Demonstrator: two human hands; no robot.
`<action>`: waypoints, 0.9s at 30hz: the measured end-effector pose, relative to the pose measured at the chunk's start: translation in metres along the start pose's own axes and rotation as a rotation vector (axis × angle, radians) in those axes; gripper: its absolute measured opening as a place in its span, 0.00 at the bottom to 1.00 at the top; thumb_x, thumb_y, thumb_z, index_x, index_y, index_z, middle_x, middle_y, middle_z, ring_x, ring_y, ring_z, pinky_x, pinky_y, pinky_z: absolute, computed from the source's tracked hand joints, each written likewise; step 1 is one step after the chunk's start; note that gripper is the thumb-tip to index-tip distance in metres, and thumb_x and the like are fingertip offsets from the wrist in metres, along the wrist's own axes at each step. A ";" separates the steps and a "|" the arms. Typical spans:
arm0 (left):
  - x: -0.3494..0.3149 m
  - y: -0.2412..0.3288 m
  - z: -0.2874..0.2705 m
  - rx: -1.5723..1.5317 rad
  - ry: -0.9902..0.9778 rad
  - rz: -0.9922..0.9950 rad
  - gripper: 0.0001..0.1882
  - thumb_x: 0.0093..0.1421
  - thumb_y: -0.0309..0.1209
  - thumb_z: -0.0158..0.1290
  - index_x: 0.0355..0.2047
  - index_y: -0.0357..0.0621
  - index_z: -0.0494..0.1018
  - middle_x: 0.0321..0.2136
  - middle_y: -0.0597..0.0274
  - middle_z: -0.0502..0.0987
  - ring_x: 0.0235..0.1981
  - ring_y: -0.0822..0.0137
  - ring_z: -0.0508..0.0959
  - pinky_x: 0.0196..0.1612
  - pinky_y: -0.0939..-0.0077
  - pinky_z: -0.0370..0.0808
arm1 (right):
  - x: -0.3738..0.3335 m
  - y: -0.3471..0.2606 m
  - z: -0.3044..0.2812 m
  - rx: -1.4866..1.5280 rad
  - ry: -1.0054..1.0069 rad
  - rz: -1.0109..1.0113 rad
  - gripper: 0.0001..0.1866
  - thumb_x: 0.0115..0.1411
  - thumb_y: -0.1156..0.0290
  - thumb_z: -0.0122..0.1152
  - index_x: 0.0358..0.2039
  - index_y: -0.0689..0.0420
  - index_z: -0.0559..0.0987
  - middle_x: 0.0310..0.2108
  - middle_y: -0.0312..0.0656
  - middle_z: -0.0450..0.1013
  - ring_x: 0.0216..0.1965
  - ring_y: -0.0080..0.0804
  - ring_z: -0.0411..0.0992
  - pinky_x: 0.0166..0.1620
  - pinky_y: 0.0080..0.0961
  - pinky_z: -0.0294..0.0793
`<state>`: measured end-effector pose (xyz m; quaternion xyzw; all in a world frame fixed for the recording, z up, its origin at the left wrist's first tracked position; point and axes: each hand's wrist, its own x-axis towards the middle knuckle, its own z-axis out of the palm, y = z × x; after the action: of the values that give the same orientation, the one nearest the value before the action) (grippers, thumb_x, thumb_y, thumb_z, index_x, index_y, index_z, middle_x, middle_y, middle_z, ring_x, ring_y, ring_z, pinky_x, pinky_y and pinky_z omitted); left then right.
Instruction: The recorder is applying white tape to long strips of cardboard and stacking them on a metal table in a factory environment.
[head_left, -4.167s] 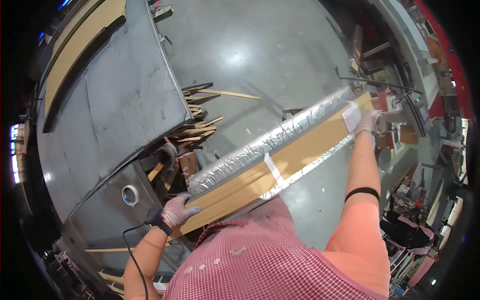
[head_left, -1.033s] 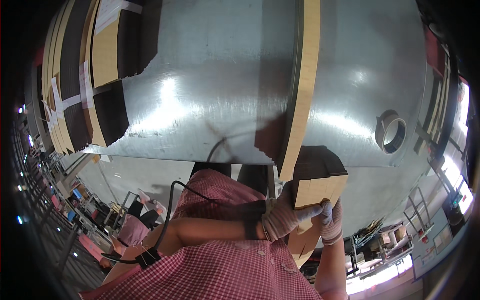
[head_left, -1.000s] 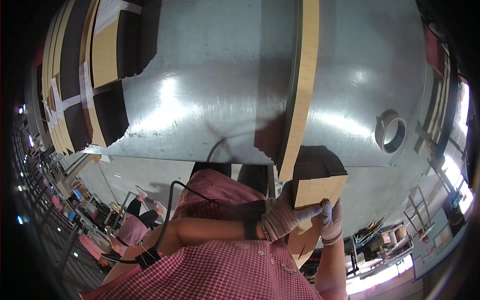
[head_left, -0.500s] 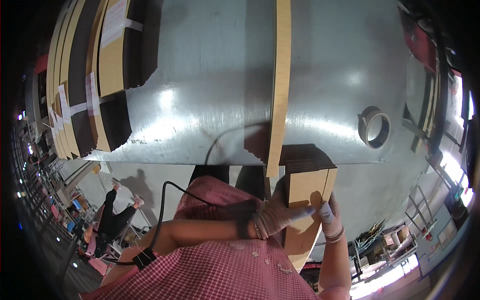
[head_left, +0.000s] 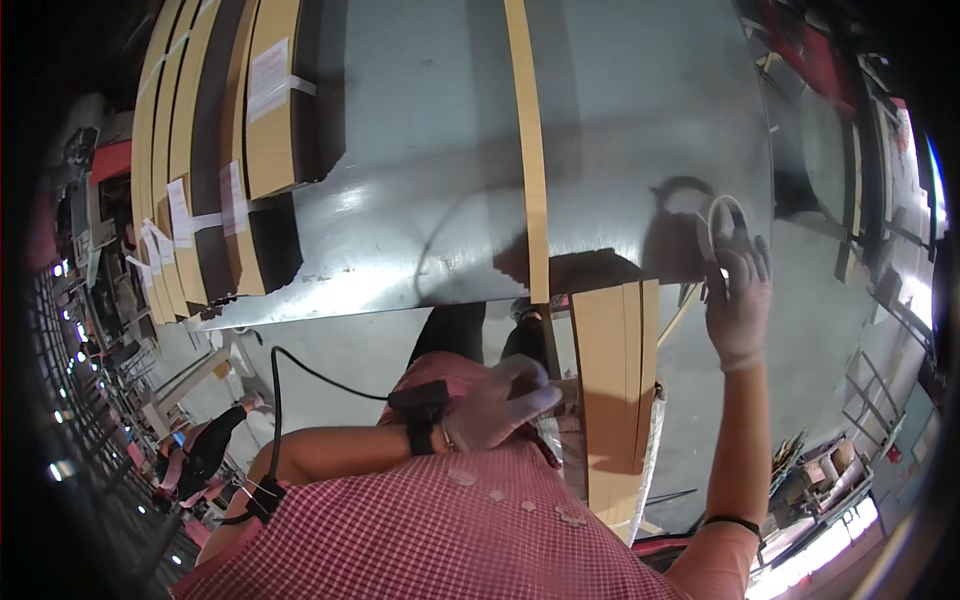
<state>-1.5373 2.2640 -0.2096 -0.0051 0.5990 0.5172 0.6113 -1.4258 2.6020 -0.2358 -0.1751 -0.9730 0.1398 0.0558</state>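
My right hand (head_left: pixel 738 300), in a pale glove, reaches over the right part of the metal table and grips a roll of tape (head_left: pixel 722 215), which stands tilted on its edge. In front of my body, my left hand (head_left: pixel 500 402), also gloved, has its thumb and fingers apart with nothing visible between them. Just right of it, a bundle of long tan boards (head_left: pixel 608 380) with dark edges extends out from the table's near edge, touched by neither hand. A single narrow tan strip (head_left: pixel 530 150) lies across the table from far to near.
Bundles of tan and dark boards (head_left: pixel 270 120) with paper labels lie on the left of the metal table (head_left: pixel 420 130). A black cable (head_left: pixel 325 375) loops beside my left arm. Another person (head_left: pixel 205 450) is at the lower left. Shelves with boxes (head_left: pixel 830 470) stand at the lower right.
My right hand has left the board bundle and moved up and right onto the tape roll, which is now gripped. My left hand has drawn back left, off the bundle.
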 end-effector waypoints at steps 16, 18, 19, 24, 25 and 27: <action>0.009 0.006 -0.026 0.239 -0.136 0.146 0.09 0.66 0.24 0.51 0.27 0.38 0.75 0.23 0.63 0.75 0.27 0.71 0.76 0.35 0.75 0.73 | -0.017 -0.031 -0.083 0.572 -0.530 0.147 0.09 0.57 0.75 0.66 0.39 0.61 0.84 0.32 0.50 0.81 0.32 0.35 0.80 0.42 0.29 0.79; 0.051 -0.010 -0.031 0.126 -0.123 0.042 0.09 0.67 0.24 0.48 0.31 0.37 0.75 0.27 0.64 0.77 0.31 0.72 0.76 0.39 0.77 0.74 | -0.037 0.011 -0.033 0.838 -0.590 0.561 0.15 0.59 0.71 0.69 0.45 0.63 0.83 0.35 0.40 0.82 0.35 0.25 0.78 0.41 0.25 0.78; 0.067 -0.021 -0.031 0.119 -0.172 0.047 0.09 0.69 0.25 0.47 0.35 0.36 0.76 0.30 0.63 0.78 0.33 0.71 0.77 0.42 0.78 0.75 | -0.046 0.024 -0.007 0.954 -0.622 0.605 0.18 0.60 0.65 0.69 0.46 0.64 0.82 0.36 0.37 0.81 0.37 0.22 0.75 0.40 0.23 0.77; 0.141 -0.094 0.001 0.212 -0.133 0.509 0.15 0.69 0.34 0.51 0.51 0.38 0.73 0.43 0.62 0.78 0.45 0.70 0.77 0.51 0.76 0.73 | -0.082 0.009 0.121 1.812 -0.689 0.566 0.39 0.58 0.48 0.66 0.58 0.68 0.72 0.49 0.46 0.77 0.46 0.31 0.75 0.50 0.26 0.74; 0.145 -0.099 0.002 0.489 -0.095 0.754 0.20 0.68 0.39 0.54 0.55 0.41 0.71 0.46 0.63 0.78 0.48 0.71 0.76 0.52 0.76 0.73 | -0.086 -0.002 0.129 2.041 -0.656 0.656 0.39 0.58 0.48 0.66 0.59 0.68 0.72 0.51 0.47 0.76 0.47 0.32 0.75 0.53 0.27 0.73; 0.142 -0.098 -0.001 0.093 -0.372 0.559 0.27 0.68 0.46 0.53 0.60 0.43 0.67 0.51 0.64 0.76 0.51 0.70 0.75 0.54 0.74 0.72 | -0.082 -0.006 0.116 1.998 -0.630 0.680 0.39 0.58 0.49 0.67 0.59 0.68 0.72 0.51 0.47 0.75 0.49 0.33 0.74 0.55 0.29 0.72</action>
<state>-1.5111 2.3064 -0.3748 0.2814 0.4785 0.6289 0.5443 -1.3695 2.5376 -0.3495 -0.2664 -0.2932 0.9103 -0.1199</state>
